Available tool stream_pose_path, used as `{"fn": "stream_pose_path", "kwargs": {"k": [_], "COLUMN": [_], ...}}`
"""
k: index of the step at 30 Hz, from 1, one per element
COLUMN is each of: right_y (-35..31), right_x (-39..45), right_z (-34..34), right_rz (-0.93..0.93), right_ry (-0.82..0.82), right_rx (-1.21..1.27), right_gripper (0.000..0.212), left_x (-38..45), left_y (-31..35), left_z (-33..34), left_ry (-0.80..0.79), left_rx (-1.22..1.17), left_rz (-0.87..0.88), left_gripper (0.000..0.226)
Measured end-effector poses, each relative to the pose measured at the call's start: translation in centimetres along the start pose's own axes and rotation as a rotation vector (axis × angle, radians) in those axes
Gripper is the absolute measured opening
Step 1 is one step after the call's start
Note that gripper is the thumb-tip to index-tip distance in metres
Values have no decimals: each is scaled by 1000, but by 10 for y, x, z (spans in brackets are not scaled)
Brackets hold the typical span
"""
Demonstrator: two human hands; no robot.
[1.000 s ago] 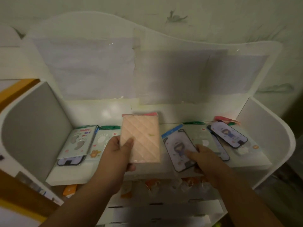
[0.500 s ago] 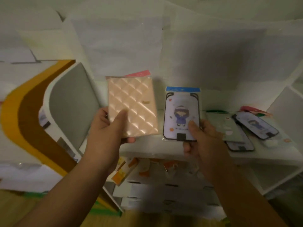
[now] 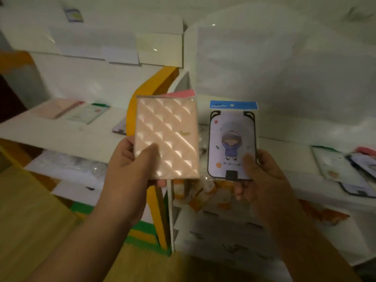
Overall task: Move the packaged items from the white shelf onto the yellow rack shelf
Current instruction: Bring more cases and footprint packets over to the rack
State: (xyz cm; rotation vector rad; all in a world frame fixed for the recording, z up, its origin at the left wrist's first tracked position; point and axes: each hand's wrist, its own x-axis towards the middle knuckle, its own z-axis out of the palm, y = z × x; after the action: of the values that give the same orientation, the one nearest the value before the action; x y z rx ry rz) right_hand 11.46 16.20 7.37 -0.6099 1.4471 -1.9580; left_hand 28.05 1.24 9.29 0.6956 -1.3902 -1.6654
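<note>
Both packages have left the white shelf (image 3: 295, 157) at right: left hand (image 3: 130, 159) grips the quilted pink case (image 3: 166, 137), right hand (image 3: 262, 176) pinches the cartoon phone case (image 3: 232, 139), now swinging toward the yellow rack shelf (image 3: 61, 135) at mid-left.

There is one view only, from the person's head. It looks forward and down, close over both raised hands, shelves beyond.

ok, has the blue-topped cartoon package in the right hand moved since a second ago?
Yes. The blue-topped package lay on the white shelf; now the right hand holds it up, off the shelf and toward its left end.
</note>
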Motion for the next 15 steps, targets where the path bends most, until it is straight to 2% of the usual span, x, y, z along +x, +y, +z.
{"fn": "stream_pose_path", "kwargs": {"k": [2, 5, 10, 15], "right_y": [6, 19, 48, 69], "right_x": [-14, -35, -54, -57], "right_z": [34, 83, 164, 219], "right_rz": [9, 43, 63, 119], "right_ry": [-44, -116, -163, -196], "right_rx": [9, 33, 63, -8], "right_gripper": [19, 25, 27, 33], "left_x": [-7, -17, -30, -34], "left_y": [8, 19, 35, 43], "left_z": [-41, -100, -186, -239], "left_ry": [31, 67, 158, 188], "left_rx": [8, 24, 1, -2], "left_rz": [3, -8, -12, -36], "left_gripper": [14, 26, 16, 15]}}
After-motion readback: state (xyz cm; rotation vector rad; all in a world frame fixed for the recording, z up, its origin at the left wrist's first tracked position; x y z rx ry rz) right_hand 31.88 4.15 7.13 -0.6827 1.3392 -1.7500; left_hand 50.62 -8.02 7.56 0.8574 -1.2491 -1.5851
